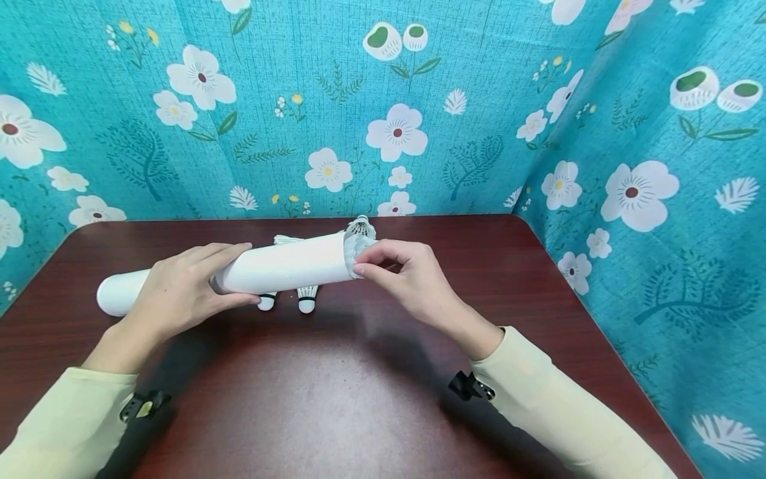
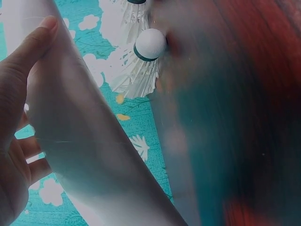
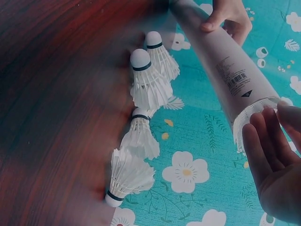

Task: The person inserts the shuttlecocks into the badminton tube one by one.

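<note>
A long white shuttlecock tube (image 1: 293, 261) is held slantwise above the table, its right end open and higher than its left. My left hand (image 1: 185, 283) grips it around the middle, thumb on the near side. At the open mouth, my right hand (image 1: 413, 276) pinches the feather skirt of a shuttlecock (image 3: 239, 129) between thumb and fingers. That shuttlecock's cork is hidden inside the tube. Beyond the tube lie several white shuttlecocks (image 3: 150, 87) with dark bands, partly covered by it in the head view.
The dark red-brown wooden table (image 1: 335, 392) reflects light in front of me. A turquoise floral cloth (image 1: 269, 120) hangs along its back and right edges. One shuttlecock (image 1: 362, 227) lies near the back edge, just behind the tube's mouth.
</note>
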A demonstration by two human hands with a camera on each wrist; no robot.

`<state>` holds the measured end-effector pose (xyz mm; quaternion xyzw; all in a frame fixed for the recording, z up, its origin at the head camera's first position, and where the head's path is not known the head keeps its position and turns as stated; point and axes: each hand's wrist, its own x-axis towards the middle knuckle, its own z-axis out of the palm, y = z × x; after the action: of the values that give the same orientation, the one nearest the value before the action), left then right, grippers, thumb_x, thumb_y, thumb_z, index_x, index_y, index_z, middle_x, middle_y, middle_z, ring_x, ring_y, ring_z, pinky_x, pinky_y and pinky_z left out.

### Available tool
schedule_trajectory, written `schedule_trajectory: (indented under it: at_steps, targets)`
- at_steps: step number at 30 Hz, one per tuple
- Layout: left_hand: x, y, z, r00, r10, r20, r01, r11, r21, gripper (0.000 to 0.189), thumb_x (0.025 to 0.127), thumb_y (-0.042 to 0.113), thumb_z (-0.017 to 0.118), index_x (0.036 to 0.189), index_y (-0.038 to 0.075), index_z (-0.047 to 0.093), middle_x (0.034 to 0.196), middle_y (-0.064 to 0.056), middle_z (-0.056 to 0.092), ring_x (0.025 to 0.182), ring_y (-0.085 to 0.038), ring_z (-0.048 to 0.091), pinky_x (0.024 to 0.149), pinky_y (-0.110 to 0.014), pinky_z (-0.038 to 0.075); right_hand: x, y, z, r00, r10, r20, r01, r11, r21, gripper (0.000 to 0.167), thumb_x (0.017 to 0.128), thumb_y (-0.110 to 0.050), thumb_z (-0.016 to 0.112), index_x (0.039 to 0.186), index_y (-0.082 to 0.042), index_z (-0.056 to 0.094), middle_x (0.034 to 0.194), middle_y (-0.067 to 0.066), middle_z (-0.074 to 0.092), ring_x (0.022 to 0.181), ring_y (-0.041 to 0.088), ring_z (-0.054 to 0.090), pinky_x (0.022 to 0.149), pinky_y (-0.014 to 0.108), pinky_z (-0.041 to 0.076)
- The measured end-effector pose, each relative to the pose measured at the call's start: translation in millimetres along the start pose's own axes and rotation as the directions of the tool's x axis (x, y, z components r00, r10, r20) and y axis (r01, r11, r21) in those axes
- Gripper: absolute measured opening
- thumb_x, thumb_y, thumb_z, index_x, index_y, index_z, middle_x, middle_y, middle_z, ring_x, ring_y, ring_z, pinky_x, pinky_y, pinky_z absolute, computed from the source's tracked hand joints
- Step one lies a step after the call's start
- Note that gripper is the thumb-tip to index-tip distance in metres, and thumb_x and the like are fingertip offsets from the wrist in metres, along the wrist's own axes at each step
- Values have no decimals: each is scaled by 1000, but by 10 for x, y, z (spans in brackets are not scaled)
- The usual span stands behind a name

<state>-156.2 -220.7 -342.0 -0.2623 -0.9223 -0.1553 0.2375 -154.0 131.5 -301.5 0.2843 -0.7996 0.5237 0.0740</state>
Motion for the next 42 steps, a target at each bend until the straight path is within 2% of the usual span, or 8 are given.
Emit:
schedule_trajectory:
  at_steps: [5, 8, 13, 16, 25, 30, 34, 42]
  targets:
    - [-5, -5, -5, 1000, -5, 3, 5, 1000, 1, 88, 59, 48, 95, 135, 16, 65, 121, -9, 70, 105, -30, 67, 74, -53, 55, -23, 11, -63, 1000, 7, -10, -7, 1000, 20, 11, 88, -11, 79, 98, -13, 77, 87, -4, 71, 69, 15, 63, 63, 33, 53]
    - [-7, -5, -11, 1000, -8, 6, 8, 1000, 3, 88, 58, 47, 96, 135, 16, 65, 122, -9, 69, 106, -30, 67, 74, -53, 55, -29, 29, -130, 1000, -1, -16, 2, 999, 39, 21, 86, -10, 81, 107, -11, 75, 93, 1, 72, 75, 17, 67, 68, 34, 56]
    - [-15, -10, -19, 1000, -14, 11, 14, 1000, 12, 88, 58, 46, 96, 135, 15, 65, 121, -9, 69, 105, -30, 67, 73, -53, 55, -12, 61, -213, 996, -72, 50, 69, 996, 61, 48, 83, -3, 82, 128, -8, 68, 118, 6, 66, 94, 20, 67, 83, 38, 57]
    - [-20, -11, -16, 1000, -15, 10, 15, 1000, 13, 88, 58, 46, 96, 135, 16, 65, 120, -9, 70, 104, -30, 67, 71, -53, 54, -4, 80, -223, 991, -95, 93, 90, 994, 57, 56, 82, -3, 83, 134, -9, 65, 126, 7, 62, 98, 20, 66, 87, 38, 56]
    - [-26, 7, -7, 1000, -3, 3, 3, 1000, 15, 88, 58, 45, 96, 135, 16, 65, 119, -8, 70, 103, -30, 67, 70, -51, 55, -2, 110, -179, 990, -60, 126, 49, 995, 85, 56, 82, -4, 83, 135, -12, 65, 128, 7, 61, 104, 28, 68, 85, 40, 57]
    - [-27, 16, -13, 1000, -10, 14, 10, 1000, 18, 88, 58, 45, 96, 135, 16, 65, 120, -9, 69, 103, -31, 67, 70, -53, 55, 0, 113, -163, 990, -54, 134, 42, 995, 92, 57, 82, -2, 82, 136, -9, 64, 129, 11, 61, 105, 26, 69, 85, 37, 57]
    - [-29, 8, -17, 1000, 0, 10, 0, 1000, 16, 87, 59, 47, 95, 135, 16, 65, 120, -9, 69, 103, -30, 67, 70, -52, 55, -1, 118, -154, 990, -42, 138, 31, 996, 86, 58, 82, -2, 82, 137, -9, 63, 129, 9, 62, 106, 24, 69, 85, 34, 57]
    - [-30, -11, -18, 1000, 11, 4, -11, 1000, 14, 87, 58, 47, 95, 134, 16, 65, 120, -9, 70, 103, -30, 67, 70, -52, 55, 10, 121, -133, 990, -34, 139, 23, 997, 78, 56, 85, -4, 81, 137, -11, 63, 128, 6, 65, 105, 24, 70, 86, 43, 56]
